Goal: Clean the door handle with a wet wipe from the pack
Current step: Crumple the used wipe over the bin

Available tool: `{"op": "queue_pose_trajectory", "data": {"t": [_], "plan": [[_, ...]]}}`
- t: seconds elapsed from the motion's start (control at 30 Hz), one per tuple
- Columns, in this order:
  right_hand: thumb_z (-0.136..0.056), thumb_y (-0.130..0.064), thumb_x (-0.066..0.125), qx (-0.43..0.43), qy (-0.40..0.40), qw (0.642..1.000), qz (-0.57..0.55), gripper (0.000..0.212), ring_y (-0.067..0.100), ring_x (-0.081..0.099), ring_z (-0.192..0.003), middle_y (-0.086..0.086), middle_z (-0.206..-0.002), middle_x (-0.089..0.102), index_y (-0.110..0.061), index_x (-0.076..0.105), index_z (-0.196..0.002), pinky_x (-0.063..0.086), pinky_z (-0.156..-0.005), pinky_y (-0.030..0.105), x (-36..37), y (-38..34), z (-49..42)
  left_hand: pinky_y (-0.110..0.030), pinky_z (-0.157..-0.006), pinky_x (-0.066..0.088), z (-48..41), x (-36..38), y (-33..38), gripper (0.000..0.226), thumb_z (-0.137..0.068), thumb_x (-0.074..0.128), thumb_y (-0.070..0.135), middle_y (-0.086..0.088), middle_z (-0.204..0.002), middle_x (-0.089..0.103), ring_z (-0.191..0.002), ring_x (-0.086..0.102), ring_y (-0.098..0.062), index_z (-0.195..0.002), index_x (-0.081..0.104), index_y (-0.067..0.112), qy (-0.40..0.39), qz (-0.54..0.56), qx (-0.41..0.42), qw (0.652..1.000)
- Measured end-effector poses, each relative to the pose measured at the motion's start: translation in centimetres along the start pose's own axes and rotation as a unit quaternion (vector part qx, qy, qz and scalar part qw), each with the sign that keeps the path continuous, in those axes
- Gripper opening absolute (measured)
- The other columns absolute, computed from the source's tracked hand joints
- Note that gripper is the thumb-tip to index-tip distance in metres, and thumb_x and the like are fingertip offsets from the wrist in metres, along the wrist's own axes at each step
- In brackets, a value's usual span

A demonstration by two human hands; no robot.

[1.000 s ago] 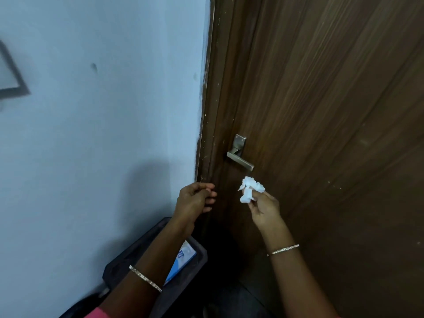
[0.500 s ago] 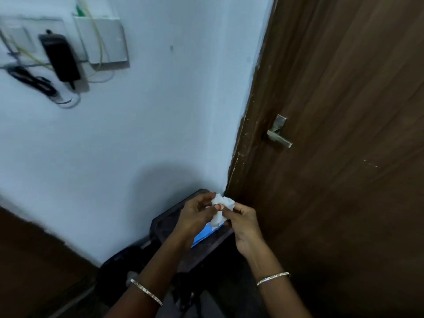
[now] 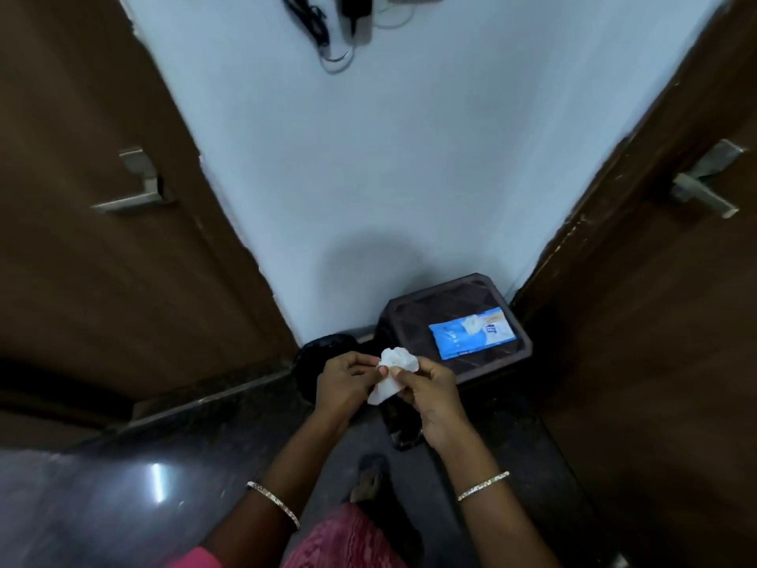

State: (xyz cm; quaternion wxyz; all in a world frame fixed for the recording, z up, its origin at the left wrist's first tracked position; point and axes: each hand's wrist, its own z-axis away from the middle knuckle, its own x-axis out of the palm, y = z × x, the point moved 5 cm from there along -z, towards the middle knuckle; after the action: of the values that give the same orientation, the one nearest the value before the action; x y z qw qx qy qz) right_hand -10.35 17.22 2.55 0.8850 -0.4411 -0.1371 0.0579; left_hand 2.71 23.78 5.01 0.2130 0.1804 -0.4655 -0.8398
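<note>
A crumpled white wet wipe [image 3: 392, 373] is pinched between my left hand [image 3: 346, 381] and my right hand [image 3: 430, 393], low in front of me. The blue wipe pack [image 3: 471, 333], with a wipe poking from its opening, lies on a dark square stool [image 3: 413, 317] just beyond my hands. A metal lever door handle [image 3: 706, 186] sits on the brown door at the far right, well away from my hands. A second metal door handle [image 3: 137, 186] is on the brown door at the left.
A pale blue wall [image 3: 389, 157] fills the middle, with black cables and a charger [image 3: 352, 18] hanging at the top. A black round bin [image 3: 315, 358] stands left of the stool. The floor [image 3: 164, 465] is dark polished stone. My foot [image 3: 370, 477] shows below.
My right hand came down from the right door handle with the wipe, and my left hand joined it. My view swung left and down; both doors and the stool now show.
</note>
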Motion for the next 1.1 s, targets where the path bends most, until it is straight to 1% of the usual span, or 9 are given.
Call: {"op": "queue_pose_trajectory", "data": {"t": [0.2,0.4,0.5,0.6,0.7,0.77,0.93,1.03,1.1], "plan": [[-0.086,0.005,0.069,0.071,0.0,0.995,0.065,0.017,0.039,0.071,-0.1,0.025,-0.104,0.074,0.004,0.072,-0.103,0.06,-0.085,0.042,5.9,5.3,-3.0,-0.047,-0.086,0.06,-3.7,-6.9,-4.7,0.005,-0.081,0.08,0.016,-0.007,-0.09,0.078,-0.09,0.073,-0.026,-0.085,0.078,0.019,0.051,-0.039,-0.044,0.997],[-0.087,0.012,0.063,0.13,0.054,0.987,0.075,0.028,0.044,0.067,-0.103,0.032,-0.113,0.067,0.015,0.066,-0.115,0.054,-0.096,0.053,12.0,8.7,-9.7,-0.036,-0.092,0.056,-12.0,-11.8,-6.4,0.019,-0.09,0.066,0.012,-0.007,-0.109,0.076,-0.102,0.07,-0.022,-0.105,0.077,0.014,0.015,-0.114,-0.072,0.991],[-0.09,0.017,0.056,0.16,0.067,0.984,0.042,0.029,0.033,0.063,-0.081,0.028,-0.11,0.061,0.022,0.057,-0.119,0.055,-0.075,0.039,14.4,10.0,-14.1,-0.024,-0.096,0.049,-17.0,-13.2,-6.5,0.031,-0.096,0.054,0.009,-0.008,-0.124,0.07,-0.115,0.064,-0.021,-0.122,0.071,0.012,-0.03,-0.191,-0.047,0.98],[-0.092,0.018,0.054,0.18,0.099,0.978,0.043,0.03,0.026,0.057,-0.071,0.022,-0.108,0.056,0.022,0.054,-0.122,0.055,-0.048,0.025,16.5,11.4,-18.8,-0.031,-0.105,0.045,-22.1,-14.7,-7.7,0.033,-0.099,0.051,0.009,-0.011,-0.133,0.064,-0.125,0.058,-0.028,-0.128,0.065,0.008,-0.049,-0.216,-0.063,0.973],[-0.098,0.008,0.051,0.246,0.115,0.962,0.006,0.01,0.024,0.055,-0.076,0.014,-0.093,0.058,0.002,0.058,-0.095,0.055,-0.077,0.038,17.6,14.1,-22.5,-0.034,-0.098,0.049,-26.0,-16.0,-9.4,0.027,-0.097,0.053,0.007,-0.016,-0.122,0.069,-0.115,0.062,-0.032,-0.118,0.07,0.007,-0.056,-0.226,-0.083,0.969],[-0.102,0.0,0.046,0.275,0.115,0.954,0.012,0.024,0.019,0.054,-0.075,0.009,-0.085,0.051,-0.011,0.048,-0.081,0.051,-0.095,0.04,17.4,15.5,-23.9,-0.041,-0.094,0.051,-27.3,-16.7,-10.4,0.024,-0.096,0.054,0.007,-0.023,-0.115,0.07,-0.11,0.064,-0.039,-0.113,0.07,0.003,-0.061,-0.216,-0.099,0.969],[-0.1,-0.006,0.05,0.275,0.148,0.949,0.036,0.011,0.016,0.056,-0.066,0.006,-0.08,0.055,-0.011,0.053,-0.091,0.05,-0.059,0.026,15.8,15.3,-22.9,-0.053,-0.092,0.051,-27.6,-17.1,-11.3,0.023,-0.096,0.052,0.001,-0.032,-0.115,0.067,-0.111,0.061,-0.049,-0.112,0.068,-0.004,-0.087,-0.207,-0.129,0.966],[-0.096,0.009,0.051,0.22,0.191,0.956,0.009,0.02,0.01,0.054,-0.038,0.006,-0.054,0.058,-0.002,0.06,-0.082,0.041,-0.036,0.018,14.1,14.3,-20.8,-0.052,-0.092,0.051,-26.4,-16.3,-10.4,0.023,-0.096,0.05,0.0,-0.03,-0.113,0.068,-0.108,0.062,-0.048,-0.11,0.069,-0.002,-0.099,-0.22,-0.117,0.964],[-0.093,0.015,0.052,0.181,0.206,0.962,0.001,0.02,0.006,0.05,-0.029,0.012,-0.053,0.055,0.004,0.062,-0.082,0.037,-0.031,0.015,13.2,12.9,-18.8,-0.05,-0.092,0.054,-25.3,-15.3,-9.0,0.024,-0.096,0.05,0.002,-0.027,-0.111,0.07,-0.103,0.065,-0.043,-0.109,0.07,0.001,-0.106,-0.256,-0.083,0.957]]}}
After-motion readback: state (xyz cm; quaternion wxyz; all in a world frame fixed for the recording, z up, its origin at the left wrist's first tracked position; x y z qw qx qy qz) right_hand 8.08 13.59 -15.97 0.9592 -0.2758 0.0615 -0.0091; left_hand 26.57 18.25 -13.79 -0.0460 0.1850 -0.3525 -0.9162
